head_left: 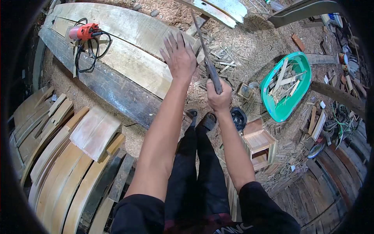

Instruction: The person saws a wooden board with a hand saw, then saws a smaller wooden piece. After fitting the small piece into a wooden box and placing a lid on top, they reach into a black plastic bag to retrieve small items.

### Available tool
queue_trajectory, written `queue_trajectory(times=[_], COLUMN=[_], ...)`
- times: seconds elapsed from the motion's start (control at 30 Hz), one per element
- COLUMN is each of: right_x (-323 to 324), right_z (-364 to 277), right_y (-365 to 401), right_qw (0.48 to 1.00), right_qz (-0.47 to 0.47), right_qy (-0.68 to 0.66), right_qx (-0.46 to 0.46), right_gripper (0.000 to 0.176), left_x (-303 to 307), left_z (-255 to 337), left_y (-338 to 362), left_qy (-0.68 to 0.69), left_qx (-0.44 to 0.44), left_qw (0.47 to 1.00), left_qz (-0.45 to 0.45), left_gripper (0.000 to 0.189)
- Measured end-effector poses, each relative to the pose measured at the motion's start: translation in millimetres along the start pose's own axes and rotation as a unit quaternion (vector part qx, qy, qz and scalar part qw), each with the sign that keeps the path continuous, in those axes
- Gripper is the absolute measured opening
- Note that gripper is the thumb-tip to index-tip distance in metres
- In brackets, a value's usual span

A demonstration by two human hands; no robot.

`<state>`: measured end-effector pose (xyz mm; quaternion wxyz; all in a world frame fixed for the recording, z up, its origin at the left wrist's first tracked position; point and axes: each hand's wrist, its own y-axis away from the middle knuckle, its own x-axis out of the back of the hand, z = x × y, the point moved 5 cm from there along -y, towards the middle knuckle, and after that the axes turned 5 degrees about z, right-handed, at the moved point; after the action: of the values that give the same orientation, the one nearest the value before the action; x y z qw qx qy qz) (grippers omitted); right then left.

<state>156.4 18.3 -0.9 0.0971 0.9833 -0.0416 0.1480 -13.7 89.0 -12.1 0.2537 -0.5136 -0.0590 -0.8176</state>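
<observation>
Head cam, looking straight down: the right hand (219, 99) is wrapped tight round the handle of a machete (206, 58), fist closed, blade running up and away from the body, tip slanting a bit left. The machete is out in front of the legs, over the sawdusty ground (249, 50), just right of the left hand (179, 54). That hand is wide open, fingers spread, back of it toward the camera, holding nothing. It's over the near right end of a long pale plank (117, 50); can't tell if it actually touches the wood. At the plank's far left end sits an orange power tool (83, 32) with its black cord (91, 54) looped beside it. 2 shoes (208, 120) poke out below the right hand. Off to the right lies a green basin (303, 62) full of wood offcuts, and nearer the legs there's a small wooden box (260, 144). Curved boards (70, 163) are stacked along the left edge of the ground.
</observation>
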Motion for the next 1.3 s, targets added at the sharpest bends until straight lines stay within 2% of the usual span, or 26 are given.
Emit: queue_trajectory(times=[0.03, 0.17, 0.23, 0.3, 0.47, 0.63, 0.77, 0.83, 0.9, 1.0, 1.07, 1.3], right_x=[2, 11, 12, 10, 9, 8, -5, 3, 16, 27, 29, 37], right_z=[-9, 0, -6, -6, 4, -20, -25, -43, -45, -27, -4, -3], right_y=[-1, 6, 4, -1, 2, 0, -34, -38, -28, -2, 7, 30], right_qw=[0.999, 0.998, 0.999, 1.0, 1.0, 0.999, 0.998, 0.999, 1.0, 0.999, 0.998, 0.998], right_qz=[0.004, -0.036, -0.027, -0.012, -0.016, 0.013, -0.005, 0.005, 0.001, -0.015, -0.03, -0.029], right_qy=[-0.028, -0.007, 0.001, -0.005, 0.02, 0.032, -0.014, -0.024, 0.01, 0.024, 0.036, 0.018], right_qx=[0.03, -0.046, -0.03, 0.001, -0.016, 0.0, -0.058, -0.025, 0.004, -0.045, -0.048, -0.051], right_gripper=[0.018, 0.019, 0.02, 0.02, 0.016, 0.013, 0.019, 0.021, 0.022, 0.022, 0.02, 0.018], left_x=[-4, -6, -6, -5, -2, -4, -3, -4, -5, -4, -4, -3], left_z=[2, 0, 3, 5, 7, 7, 6, 6, 5, 7, 7, 9], left_y=[-2, 1, -1, -1, -2, -7, -1, -6, -4, -4, -4, -3], left_qy=[-0.029, -0.073, -0.093, -0.098, -0.102, -0.089, -0.084, -0.08, -0.081, -0.085, -0.08, -0.087], left_qx=[0.017, 0.012, 0.006, 0.005, 0.01, 0.032, 0.035, 0.033, 0.031, 0.031, 0.032, 0.024], left_qw=[0.999, 0.997, 0.996, 0.995, 0.995, 0.995, 0.995, 0.995, 0.995, 0.995, 0.996, 0.995], left_qz=[-0.008, -0.009, -0.006, -0.001, -0.012, -0.042, -0.045, -0.041, -0.042, -0.041, -0.04, -0.034], left_gripper=[0.057, 0.058, 0.057, 0.057, 0.059, 0.063, 0.062, 0.062, 0.062, 0.062, 0.062, 0.062])
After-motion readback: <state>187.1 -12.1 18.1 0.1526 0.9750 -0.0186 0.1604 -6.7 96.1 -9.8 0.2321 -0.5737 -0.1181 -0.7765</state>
